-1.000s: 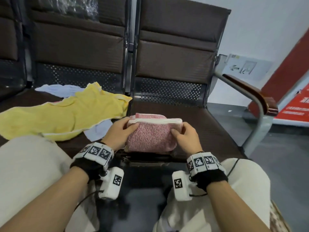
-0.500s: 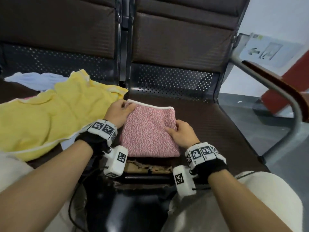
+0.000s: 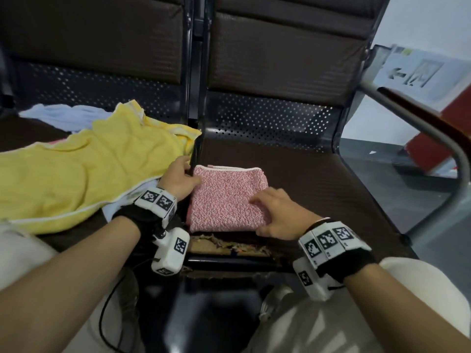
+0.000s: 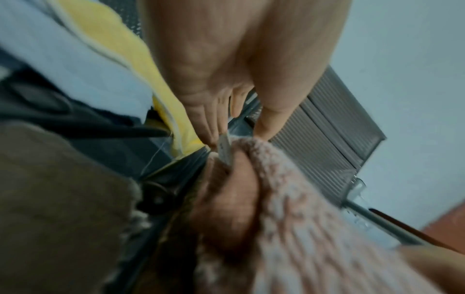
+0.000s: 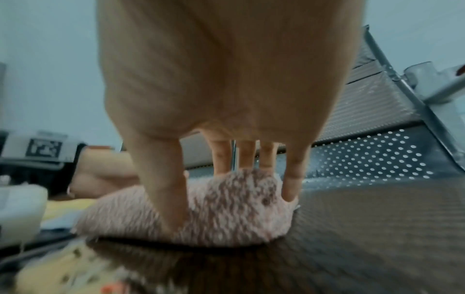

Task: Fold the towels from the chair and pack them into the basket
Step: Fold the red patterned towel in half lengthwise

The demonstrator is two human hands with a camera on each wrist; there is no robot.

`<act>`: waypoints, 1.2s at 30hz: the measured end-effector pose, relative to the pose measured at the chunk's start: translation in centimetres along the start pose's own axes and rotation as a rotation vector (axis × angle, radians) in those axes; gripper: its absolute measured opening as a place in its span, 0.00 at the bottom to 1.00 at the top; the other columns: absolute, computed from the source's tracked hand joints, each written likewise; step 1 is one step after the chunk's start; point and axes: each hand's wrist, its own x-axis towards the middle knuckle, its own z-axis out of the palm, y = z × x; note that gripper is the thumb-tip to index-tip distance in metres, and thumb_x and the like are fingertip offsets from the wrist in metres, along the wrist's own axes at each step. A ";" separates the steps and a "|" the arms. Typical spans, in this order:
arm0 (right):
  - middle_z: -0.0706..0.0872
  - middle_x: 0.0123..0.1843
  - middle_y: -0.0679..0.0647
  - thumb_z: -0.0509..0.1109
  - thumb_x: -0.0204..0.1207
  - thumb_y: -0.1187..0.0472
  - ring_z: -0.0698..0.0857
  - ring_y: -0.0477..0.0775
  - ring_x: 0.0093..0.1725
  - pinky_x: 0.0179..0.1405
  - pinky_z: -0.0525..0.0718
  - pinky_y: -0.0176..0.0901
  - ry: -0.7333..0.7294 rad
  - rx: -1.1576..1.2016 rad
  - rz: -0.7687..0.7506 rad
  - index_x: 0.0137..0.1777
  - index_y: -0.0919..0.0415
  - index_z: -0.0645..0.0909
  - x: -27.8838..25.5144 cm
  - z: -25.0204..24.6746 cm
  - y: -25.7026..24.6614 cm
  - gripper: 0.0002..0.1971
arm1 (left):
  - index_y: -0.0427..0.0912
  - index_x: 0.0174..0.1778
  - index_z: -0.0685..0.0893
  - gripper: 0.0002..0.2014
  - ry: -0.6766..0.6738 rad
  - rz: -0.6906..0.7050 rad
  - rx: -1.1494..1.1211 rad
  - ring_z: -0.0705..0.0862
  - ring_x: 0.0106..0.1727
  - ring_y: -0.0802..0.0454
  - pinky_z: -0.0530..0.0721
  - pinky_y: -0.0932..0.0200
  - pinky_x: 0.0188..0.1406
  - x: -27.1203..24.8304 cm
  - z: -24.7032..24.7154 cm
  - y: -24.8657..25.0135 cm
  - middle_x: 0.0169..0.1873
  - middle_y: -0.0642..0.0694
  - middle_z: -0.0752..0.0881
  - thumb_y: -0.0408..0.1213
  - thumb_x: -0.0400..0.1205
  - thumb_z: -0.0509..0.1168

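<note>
A folded pink towel [image 3: 226, 200] lies flat on the right-hand chair seat [image 3: 318, 189], near its front edge. My left hand [image 3: 191, 171] is against the towel's far-left corner, straight fingers along the side and thumb resting on top; the left wrist view shows that hand [image 4: 236, 137] at the pink towel's [image 4: 302, 218] white hem. My right hand [image 3: 254, 216] presses on the near-right corner with spread, straight fingers. In the right wrist view the fingertips [image 5: 292, 191] lie on the pile [image 5: 226, 222]. No basket is in view.
An unfolded yellow towel [image 3: 76, 179] covers the left seat, with a pale blue towel [image 3: 66, 115] behind and under it. The seat's front edge [image 3: 229, 247] is torn. A metal armrest [image 3: 420, 123] bounds the right side. My knees are just below the seat.
A second ago both hands held the pink towel raised off the seat; it now lies flat. The right hand slid to the near-right corner and flattened.
</note>
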 end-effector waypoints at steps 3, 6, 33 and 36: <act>0.69 0.72 0.50 0.72 0.69 0.62 0.66 0.54 0.70 0.72 0.71 0.48 -0.002 -0.085 0.037 0.76 0.53 0.67 0.0 0.9 -0.4 0.34 | 0.45 0.61 0.82 0.15 -0.019 0.249 0.099 0.80 0.61 0.50 0.78 0.56 0.63 -2.8 -0.5 0.6 0.61 0.45 0.80 0.36 0.78 0.69; 0.76 0.71 0.53 0.67 0.74 0.63 0.70 0.57 0.72 0.72 0.73 0.50 0.084 -0.104 0.073 0.73 0.55 0.73 0.4 0.8 -1.1 0.25 | 0.51 0.56 0.84 0.14 -0.291 0.394 0.270 0.81 0.58 0.55 0.77 0.61 0.61 -5.6 -0.3 0.5 0.54 0.53 0.83 0.50 0.77 0.70; 0.87 0.47 0.54 0.71 0.74 0.50 0.84 0.57 0.51 0.48 0.77 0.49 0.193 0.408 0.364 0.47 0.62 0.83 0.6 -2.5 0.4 0.14 | 0.39 0.57 0.82 0.10 -0.293 0.130 0.356 0.83 0.54 0.43 0.80 0.49 0.54 -2.1 -2.1 2.9 0.52 0.40 0.85 0.36 0.81 0.63; 0.88 0.49 0.59 0.73 0.74 0.49 0.85 0.56 0.51 0.50 0.80 0.48 0.125 0.398 0.448 0.52 0.68 0.84 2.0 -1.8 1.5 0.19 | 0.43 0.55 0.82 0.09 -0.302 0.032 0.342 0.85 0.52 0.44 0.83 0.49 0.53 -0.5 -1.1 2.0 0.51 0.41 0.86 0.36 0.79 0.66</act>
